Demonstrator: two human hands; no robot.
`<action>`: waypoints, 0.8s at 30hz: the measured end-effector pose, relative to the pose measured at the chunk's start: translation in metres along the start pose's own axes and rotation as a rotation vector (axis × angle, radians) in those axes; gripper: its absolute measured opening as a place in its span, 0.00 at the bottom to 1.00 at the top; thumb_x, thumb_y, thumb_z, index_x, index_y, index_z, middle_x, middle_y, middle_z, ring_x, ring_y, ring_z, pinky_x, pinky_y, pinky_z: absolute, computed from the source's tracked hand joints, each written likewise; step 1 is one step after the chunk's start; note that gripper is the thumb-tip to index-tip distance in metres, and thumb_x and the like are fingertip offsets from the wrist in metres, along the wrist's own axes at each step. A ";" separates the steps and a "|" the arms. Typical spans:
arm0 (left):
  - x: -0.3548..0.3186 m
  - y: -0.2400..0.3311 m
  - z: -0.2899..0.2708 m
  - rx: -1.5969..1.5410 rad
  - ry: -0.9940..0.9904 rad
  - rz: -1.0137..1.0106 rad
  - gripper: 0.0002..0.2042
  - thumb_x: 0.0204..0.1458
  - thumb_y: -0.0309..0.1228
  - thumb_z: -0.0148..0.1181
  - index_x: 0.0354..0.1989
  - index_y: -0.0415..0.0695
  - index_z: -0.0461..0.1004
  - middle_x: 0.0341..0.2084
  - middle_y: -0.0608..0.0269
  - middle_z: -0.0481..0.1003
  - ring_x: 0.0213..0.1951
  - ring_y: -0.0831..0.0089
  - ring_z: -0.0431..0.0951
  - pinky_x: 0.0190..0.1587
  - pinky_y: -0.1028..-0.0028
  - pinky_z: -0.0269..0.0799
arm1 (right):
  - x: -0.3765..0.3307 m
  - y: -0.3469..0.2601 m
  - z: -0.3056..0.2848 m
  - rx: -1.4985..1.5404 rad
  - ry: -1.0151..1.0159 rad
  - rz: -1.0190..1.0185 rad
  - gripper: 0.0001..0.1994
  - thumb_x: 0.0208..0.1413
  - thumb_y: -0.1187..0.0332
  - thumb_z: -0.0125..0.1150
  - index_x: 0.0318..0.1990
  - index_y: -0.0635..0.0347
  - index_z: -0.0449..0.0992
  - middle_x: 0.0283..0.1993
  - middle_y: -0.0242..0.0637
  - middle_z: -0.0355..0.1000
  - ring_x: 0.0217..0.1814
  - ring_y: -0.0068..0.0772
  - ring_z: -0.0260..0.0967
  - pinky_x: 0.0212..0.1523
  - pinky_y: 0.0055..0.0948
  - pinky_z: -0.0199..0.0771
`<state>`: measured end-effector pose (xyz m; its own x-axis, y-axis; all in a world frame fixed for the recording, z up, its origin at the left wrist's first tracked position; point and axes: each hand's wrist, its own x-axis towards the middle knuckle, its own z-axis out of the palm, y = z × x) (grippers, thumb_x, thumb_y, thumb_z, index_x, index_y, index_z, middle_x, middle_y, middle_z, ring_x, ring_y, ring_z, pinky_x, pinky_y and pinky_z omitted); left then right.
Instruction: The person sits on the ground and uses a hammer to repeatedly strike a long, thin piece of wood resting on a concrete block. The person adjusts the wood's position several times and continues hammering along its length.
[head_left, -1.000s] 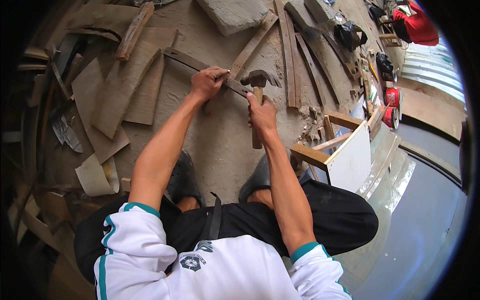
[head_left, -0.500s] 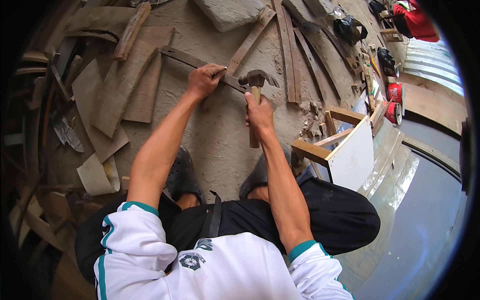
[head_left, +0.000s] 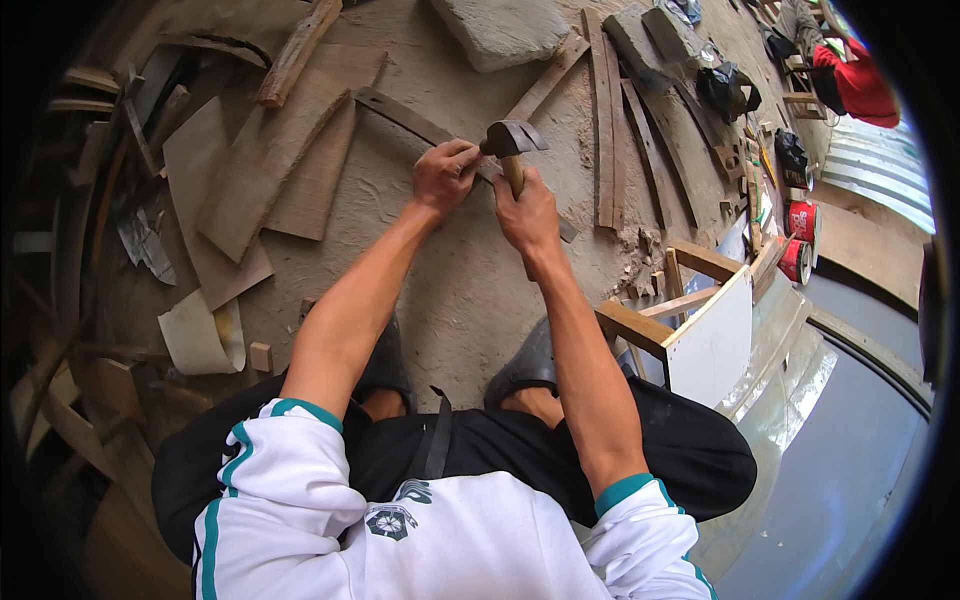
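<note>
One long, dark-brown wooden strip [head_left: 400, 114] lies on the rough grey-brown floor [head_left: 465, 300] ahead, running diagonally, far left to near right. Your dark-metal, wooden-handled claw hammer [head_left: 512, 137] is over it, head pointing away, claw rightward. Right hand [head_left: 528, 215] has fingers wrapped round its handle; left hand [head_left: 445, 178] curls by the strip, grip unclear. Looks mid-job; can't tell what's done or left, tbh.

Forearms [head_left: 362, 300] extended forward, left fingers [head_left: 462, 158] pinched, right fingers [head_left: 536, 188] curled

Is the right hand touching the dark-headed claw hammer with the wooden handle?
Touching. The head view shows the right hand wrapped around the hammer's handle, which emerges above it.
</note>
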<state>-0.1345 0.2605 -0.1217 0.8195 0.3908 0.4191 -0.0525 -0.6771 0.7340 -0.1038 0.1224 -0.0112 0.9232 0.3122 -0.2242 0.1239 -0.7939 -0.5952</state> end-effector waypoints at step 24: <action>-0.001 -0.006 -0.005 0.060 0.030 0.104 0.05 0.49 0.30 0.65 0.34 0.49 0.80 0.29 0.67 0.78 0.31 0.64 0.79 0.33 0.66 0.74 | -0.004 -0.025 -0.011 0.076 -0.081 -0.027 0.17 0.60 0.60 0.55 0.46 0.66 0.66 0.34 0.69 0.73 0.41 0.73 0.72 0.43 0.57 0.71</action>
<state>-0.1375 0.2677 -0.1239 0.7942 0.3346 0.5073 -0.1008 -0.7508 0.6528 -0.1069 0.1356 0.0132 0.8871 0.3763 -0.2675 0.1170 -0.7437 -0.6582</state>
